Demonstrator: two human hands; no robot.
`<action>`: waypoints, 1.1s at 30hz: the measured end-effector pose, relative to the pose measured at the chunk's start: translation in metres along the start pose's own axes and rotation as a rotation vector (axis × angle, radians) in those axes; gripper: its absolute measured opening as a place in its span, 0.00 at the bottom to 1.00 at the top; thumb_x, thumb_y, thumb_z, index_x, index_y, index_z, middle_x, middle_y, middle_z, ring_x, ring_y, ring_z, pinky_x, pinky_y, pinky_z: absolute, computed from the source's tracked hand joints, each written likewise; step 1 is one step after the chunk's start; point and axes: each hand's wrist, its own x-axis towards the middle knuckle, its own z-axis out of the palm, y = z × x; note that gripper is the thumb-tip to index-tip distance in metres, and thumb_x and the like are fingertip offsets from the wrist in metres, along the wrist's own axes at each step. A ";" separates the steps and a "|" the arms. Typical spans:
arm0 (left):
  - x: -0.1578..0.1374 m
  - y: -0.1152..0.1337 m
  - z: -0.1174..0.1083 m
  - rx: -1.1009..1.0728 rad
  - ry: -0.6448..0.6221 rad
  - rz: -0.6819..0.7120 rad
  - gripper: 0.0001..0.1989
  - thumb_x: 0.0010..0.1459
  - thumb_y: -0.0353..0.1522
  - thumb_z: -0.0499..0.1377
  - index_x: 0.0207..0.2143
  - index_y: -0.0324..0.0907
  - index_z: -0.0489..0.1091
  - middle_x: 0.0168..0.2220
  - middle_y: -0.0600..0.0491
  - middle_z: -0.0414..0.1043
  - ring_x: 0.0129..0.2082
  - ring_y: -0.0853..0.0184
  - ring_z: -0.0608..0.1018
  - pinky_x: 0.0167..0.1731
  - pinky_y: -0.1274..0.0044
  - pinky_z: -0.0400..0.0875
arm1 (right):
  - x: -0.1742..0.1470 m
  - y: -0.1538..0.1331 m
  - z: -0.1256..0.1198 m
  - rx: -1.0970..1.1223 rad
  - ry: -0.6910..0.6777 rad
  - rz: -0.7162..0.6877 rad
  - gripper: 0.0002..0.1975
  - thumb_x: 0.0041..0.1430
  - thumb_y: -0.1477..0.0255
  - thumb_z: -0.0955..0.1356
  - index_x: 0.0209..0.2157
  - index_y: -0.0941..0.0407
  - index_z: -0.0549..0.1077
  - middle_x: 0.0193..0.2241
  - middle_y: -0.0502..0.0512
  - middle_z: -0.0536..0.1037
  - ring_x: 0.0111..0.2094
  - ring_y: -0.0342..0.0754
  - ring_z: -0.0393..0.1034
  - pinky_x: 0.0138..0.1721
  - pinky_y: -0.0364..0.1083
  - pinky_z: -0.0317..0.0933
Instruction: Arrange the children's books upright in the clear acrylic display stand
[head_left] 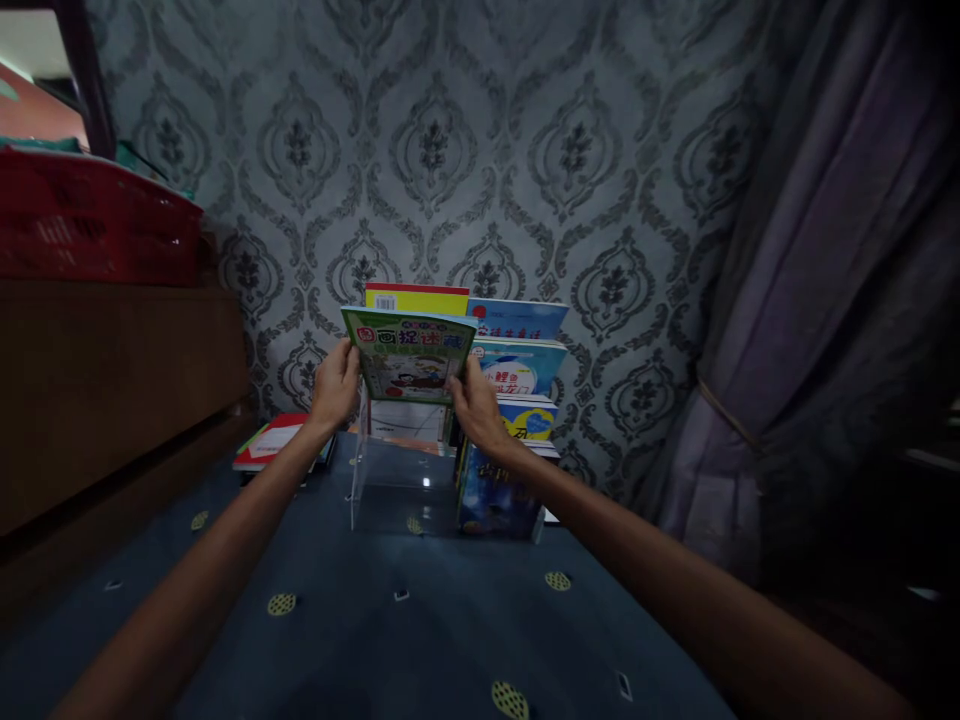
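A green-bordered picture book [412, 360] is held up by its two sides, its cover tilted toward me. My left hand [335, 385] is closed on its left edge, and my right hand [480, 405] grips its right edge. Below and behind it stands a clear acrylic book rack [405, 500]. A yellow book with a red top edge [417, 298] is upright in the rack's back left. The right side carries several books in steps, among them a light blue one [551, 360] and a dark blue one [499, 495] in front.
A small pile of books [274, 440] lies left of the rack on the dark blue patterned cloth [337, 620]. A brown wooden cabinet [112, 380] bearing a red plastic basket [97, 215] is at the left. Patterned wallpaper is behind; a purple curtain [750, 350] hangs at right.
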 end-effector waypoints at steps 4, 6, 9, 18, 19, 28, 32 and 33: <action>-0.003 -0.012 0.000 0.023 -0.015 -0.025 0.13 0.68 0.37 0.48 0.42 0.42 0.71 0.37 0.51 0.75 0.39 0.63 0.76 0.42 0.73 0.72 | 0.000 0.008 0.007 -0.012 -0.049 0.004 0.05 0.61 0.70 0.57 0.38 0.52 0.60 0.33 0.55 0.72 0.34 0.52 0.66 0.37 0.50 0.62; -0.005 -0.017 0.000 0.027 -0.025 -0.028 0.13 0.68 0.37 0.49 0.41 0.42 0.71 0.37 0.50 0.75 0.38 0.63 0.76 0.41 0.73 0.72 | -0.001 0.011 0.011 -0.032 -0.068 0.005 0.05 0.60 0.71 0.57 0.38 0.52 0.60 0.33 0.57 0.72 0.35 0.53 0.67 0.39 0.51 0.63; -0.009 -0.027 0.002 0.047 -0.044 -0.057 0.13 0.67 0.37 0.49 0.40 0.42 0.70 0.36 0.50 0.75 0.37 0.62 0.76 0.41 0.72 0.72 | -0.002 0.015 0.014 -0.104 -0.104 0.033 0.06 0.60 0.72 0.56 0.38 0.53 0.60 0.35 0.58 0.73 0.37 0.54 0.68 0.40 0.51 0.63; -0.018 -0.053 0.014 0.209 -0.103 -0.169 0.08 0.62 0.33 0.48 0.33 0.43 0.66 0.33 0.49 0.72 0.37 0.59 0.75 0.44 0.68 0.70 | 0.001 0.012 0.014 -0.277 -0.201 0.078 0.13 0.59 0.80 0.57 0.44 0.58 0.66 0.43 0.65 0.74 0.46 0.56 0.68 0.49 0.52 0.62; -0.019 -0.054 0.015 0.222 -0.102 -0.163 0.07 0.61 0.33 0.49 0.33 0.43 0.65 0.34 0.48 0.72 0.39 0.58 0.75 0.46 0.67 0.69 | 0.000 0.010 0.013 -0.290 -0.195 0.070 0.15 0.59 0.80 0.57 0.46 0.59 0.66 0.44 0.65 0.73 0.47 0.56 0.67 0.49 0.52 0.62; -0.018 -0.057 0.024 0.231 -0.148 -0.109 0.08 0.61 0.35 0.48 0.37 0.44 0.65 0.37 0.46 0.74 0.42 0.56 0.76 0.46 0.65 0.69 | -0.002 -0.002 -0.002 -0.432 -0.124 0.067 0.22 0.60 0.79 0.58 0.56 0.63 0.62 0.42 0.64 0.70 0.43 0.55 0.66 0.46 0.51 0.64; -0.018 -0.060 0.027 0.203 -0.178 -0.125 0.11 0.62 0.37 0.47 0.39 0.44 0.66 0.37 0.47 0.76 0.39 0.57 0.78 0.41 0.68 0.71 | 0.011 0.004 -0.004 -0.384 -0.124 0.080 0.17 0.58 0.80 0.59 0.48 0.59 0.68 0.40 0.61 0.73 0.42 0.53 0.67 0.46 0.50 0.62; -0.017 -0.060 0.028 0.200 -0.175 -0.130 0.12 0.63 0.37 0.47 0.39 0.43 0.66 0.37 0.47 0.77 0.39 0.57 0.78 0.41 0.68 0.71 | 0.015 0.006 -0.004 -0.370 -0.122 0.096 0.17 0.58 0.80 0.60 0.48 0.59 0.69 0.39 0.61 0.74 0.43 0.53 0.68 0.46 0.49 0.62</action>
